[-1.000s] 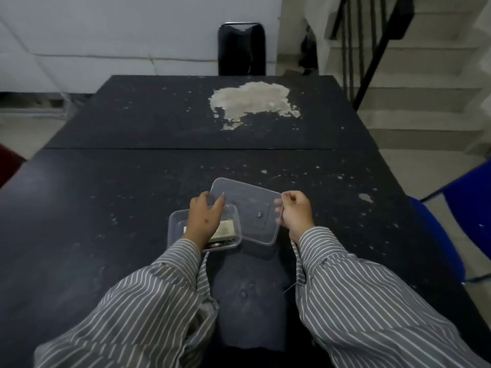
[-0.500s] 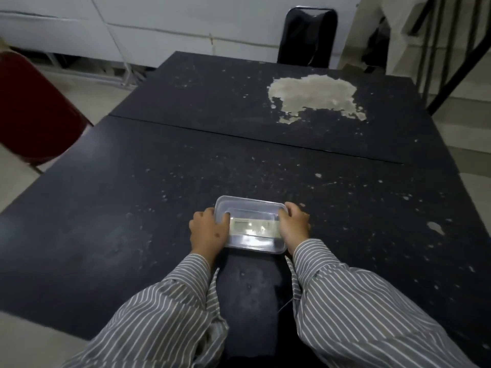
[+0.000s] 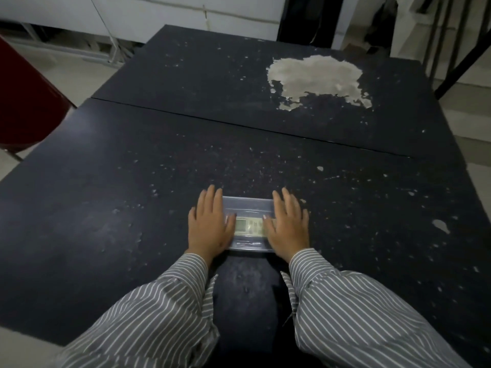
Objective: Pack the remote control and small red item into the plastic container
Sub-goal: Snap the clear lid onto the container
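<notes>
While flat fingers (image 3: 212, 197) press lidded plastic container (image 3: 248, 205), remote control (image 3: 248, 226) inside, red chair (image 3: 24, 102) left

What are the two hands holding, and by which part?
Neither grips anything: the left hand and right hand lie flat, palms down, on the two ends of the plastic container.

Both hands cover the plastic container (image 3: 248, 205) ends; perhaps hiding the red item.
</notes>
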